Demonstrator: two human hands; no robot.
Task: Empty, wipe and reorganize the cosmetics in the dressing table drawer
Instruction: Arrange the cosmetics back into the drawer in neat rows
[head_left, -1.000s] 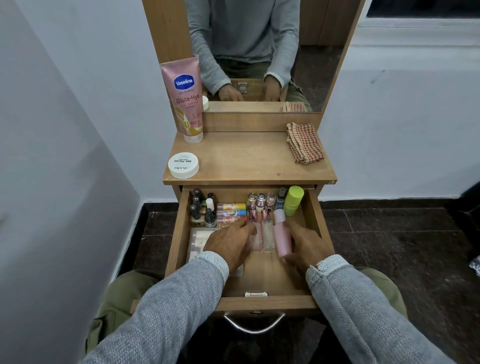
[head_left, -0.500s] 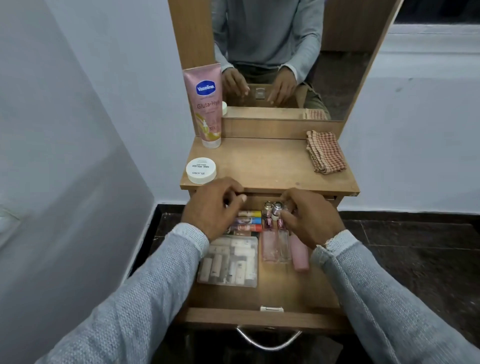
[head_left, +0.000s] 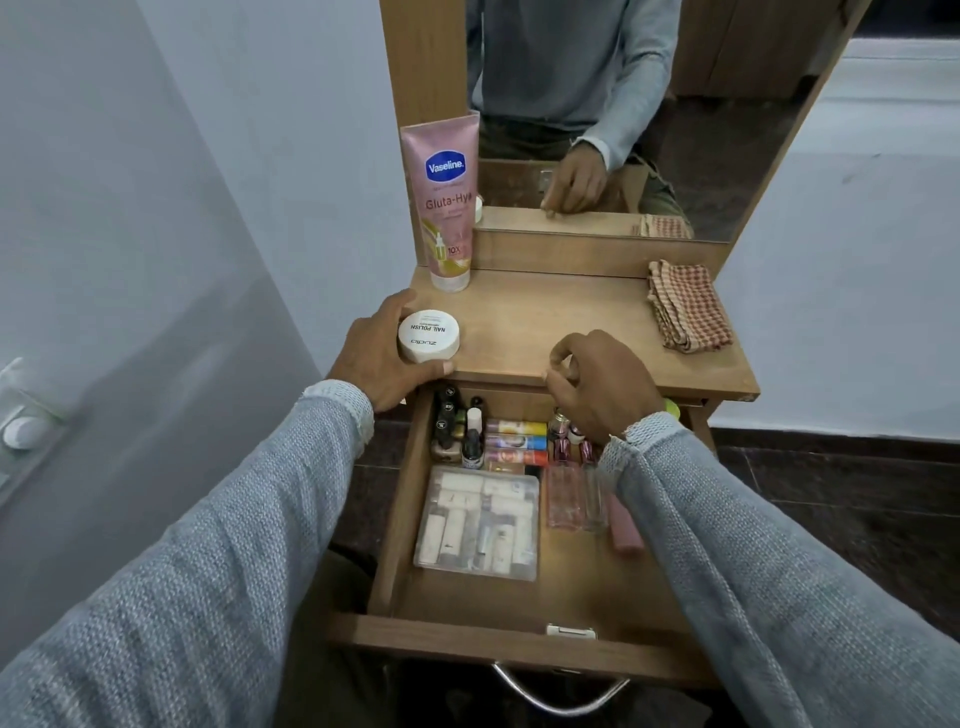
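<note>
The left hand is gripping the white jar at the tabletop's front-left corner, the right hand is hovering loosely curled and holding nothing, and a nudge is risking tipping the jar into the open drawer.

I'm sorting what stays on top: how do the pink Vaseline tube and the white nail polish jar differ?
The Vaseline tube is pink, tall and stands on its cap at the back of the tabletop; the nail polish jar is white, round and squat, near the front edge. The left hand grips the jar; nothing touches the tube. Both sit on the left side.
</note>
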